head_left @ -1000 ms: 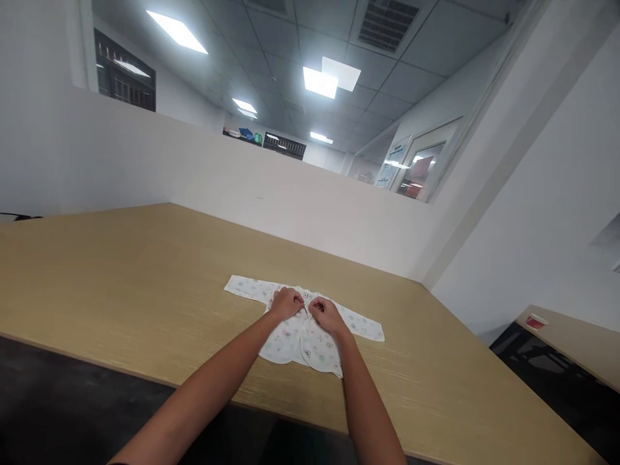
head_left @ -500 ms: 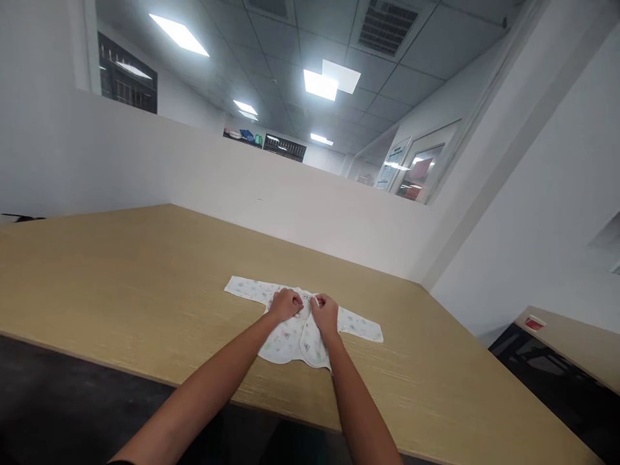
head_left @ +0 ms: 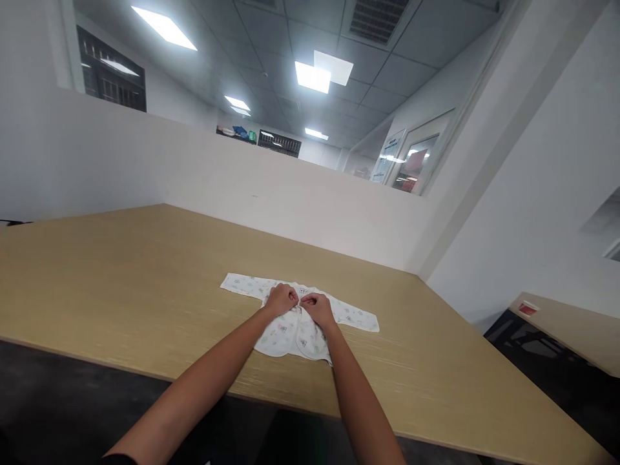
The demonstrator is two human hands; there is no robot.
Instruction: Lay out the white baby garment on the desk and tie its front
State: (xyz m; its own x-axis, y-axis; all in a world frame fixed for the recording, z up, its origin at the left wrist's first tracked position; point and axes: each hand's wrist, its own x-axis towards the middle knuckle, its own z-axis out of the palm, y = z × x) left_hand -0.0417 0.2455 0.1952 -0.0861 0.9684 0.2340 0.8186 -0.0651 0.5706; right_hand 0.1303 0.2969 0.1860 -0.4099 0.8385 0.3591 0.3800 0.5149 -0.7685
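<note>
While the shirt (head_left: 283, 334) lies flat just below the middle of the frame, sleeves out to either side, the left hand (head_left: 282, 299) has its fingers pinched narrow on the cloth below the neckline. The right hand (head_left: 317, 308) is pinching the front too, right beside it, fingertips nearly meeting. Shirt's white with a small scattered print, curved along the bottom. It's all on a wood-look tabletop (head_left: 145, 284), with a white wall (head_left: 271, 194) behind and bright lights (head_left: 165, 27) up top. Far right, a red-and-white cup (head_left: 527, 308) sits on a second tabletop (head_left: 576, 325).
</note>
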